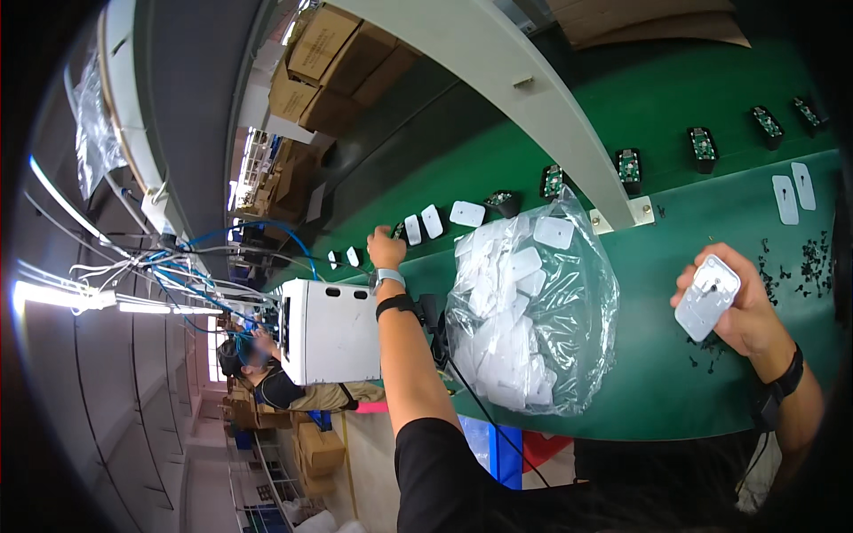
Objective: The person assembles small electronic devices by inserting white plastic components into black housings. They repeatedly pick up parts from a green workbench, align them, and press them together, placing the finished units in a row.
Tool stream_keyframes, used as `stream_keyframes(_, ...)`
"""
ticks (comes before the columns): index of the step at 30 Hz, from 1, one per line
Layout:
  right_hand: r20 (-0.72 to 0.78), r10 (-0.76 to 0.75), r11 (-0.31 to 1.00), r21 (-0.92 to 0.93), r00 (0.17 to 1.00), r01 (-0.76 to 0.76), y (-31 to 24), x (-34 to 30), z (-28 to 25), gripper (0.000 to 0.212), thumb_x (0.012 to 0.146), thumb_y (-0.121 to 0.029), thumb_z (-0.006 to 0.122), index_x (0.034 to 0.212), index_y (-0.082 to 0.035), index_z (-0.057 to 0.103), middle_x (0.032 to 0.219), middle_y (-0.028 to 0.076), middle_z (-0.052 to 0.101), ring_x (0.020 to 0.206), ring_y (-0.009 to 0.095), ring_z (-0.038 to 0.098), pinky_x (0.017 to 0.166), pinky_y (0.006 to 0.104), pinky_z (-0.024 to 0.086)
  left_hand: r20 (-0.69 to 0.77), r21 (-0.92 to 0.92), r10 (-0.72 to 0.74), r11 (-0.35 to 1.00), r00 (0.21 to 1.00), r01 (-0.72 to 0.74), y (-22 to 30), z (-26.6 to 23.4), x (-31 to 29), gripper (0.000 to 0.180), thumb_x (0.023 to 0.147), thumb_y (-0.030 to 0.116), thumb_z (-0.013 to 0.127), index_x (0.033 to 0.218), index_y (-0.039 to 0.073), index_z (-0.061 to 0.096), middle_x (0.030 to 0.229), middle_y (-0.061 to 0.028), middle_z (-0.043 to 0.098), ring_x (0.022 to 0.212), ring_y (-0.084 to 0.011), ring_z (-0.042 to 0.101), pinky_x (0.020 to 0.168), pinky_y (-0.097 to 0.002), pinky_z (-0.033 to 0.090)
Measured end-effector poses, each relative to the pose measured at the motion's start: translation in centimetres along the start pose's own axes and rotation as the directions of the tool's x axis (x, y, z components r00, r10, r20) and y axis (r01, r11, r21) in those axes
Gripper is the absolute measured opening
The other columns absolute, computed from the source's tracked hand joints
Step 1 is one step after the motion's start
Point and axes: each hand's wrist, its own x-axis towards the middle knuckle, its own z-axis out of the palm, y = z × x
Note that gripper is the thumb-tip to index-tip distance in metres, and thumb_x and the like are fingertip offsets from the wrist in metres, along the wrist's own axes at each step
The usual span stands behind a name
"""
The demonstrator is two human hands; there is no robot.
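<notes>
The right hand (752,306) grips a white plate (704,311) over the tabletop (653,391), right of a clear bag (588,329). Well apart, the left hand (385,250) is at a black case (399,232); whether it grips that, I cannot tell.

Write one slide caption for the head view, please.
Right grip holding a white plate, left grip at the green surface, clear bag of white plates between.

Right hand (753,304) holds white plate (702,306); left hand (386,250) at black housing (399,233); clear bag (582,306) between.
</notes>
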Motion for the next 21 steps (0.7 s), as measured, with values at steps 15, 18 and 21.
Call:
stream_keyframes(15,0.081,-0.018,0.997,0.077,0.997,0.012,-0.6,-0.2,0.9,0.070,0.068,-0.019,0.090,0.126,-0.006,0.052,0.120,0.012,0.063,0.107,0.028,0.068,0.092,0.0398,0.055,-0.349,-0.572,-0.183,0.818,0.919,-0.054,-2.2,-3.8,-2.1,0.011,0.086,0.010,0.065,0.091,0.000,0.067,0.070,-0.0090,0.064,0.060,-0.0190,0.059,0.063,-0.0320,0.051)
stream_keyframes(18,0.116,-0.034,0.998,0.057,0.993,0.028,-0.7,-0.1,1.1,0.069,0.069,-0.019,0.088,0.126,-0.005,0.052,0.119,0.012,0.062,0.106,0.027,0.067,0.090,0.0393,0.055,-0.153,-0.886,-0.175,0.461,0.972,-0.057,5.4,-10.9,-9.1,0.017,0.093,0.008,0.061,0.110,0.004,0.059,0.090,-0.0052,0.064,0.076,-0.0114,0.056,0.069,-0.0234,0.046)
stream_keyframes(21,0.173,-0.054,0.994,0.098,0.983,0.037,-0.7,-0.4,1.1,0.065,0.073,-0.014,0.085,0.128,-0.002,0.052,0.118,0.011,0.062,0.106,0.026,0.067,0.092,0.0389,0.054,-0.099,-0.995,-0.086,0.041,0.991,-0.095,11.5,-15.9,-16.9,0.028,0.093,0.006,0.060,0.120,0.006,0.053,0.116,-0.0111,0.060,0.098,-0.0131,0.057,0.079,-0.0242,0.047)
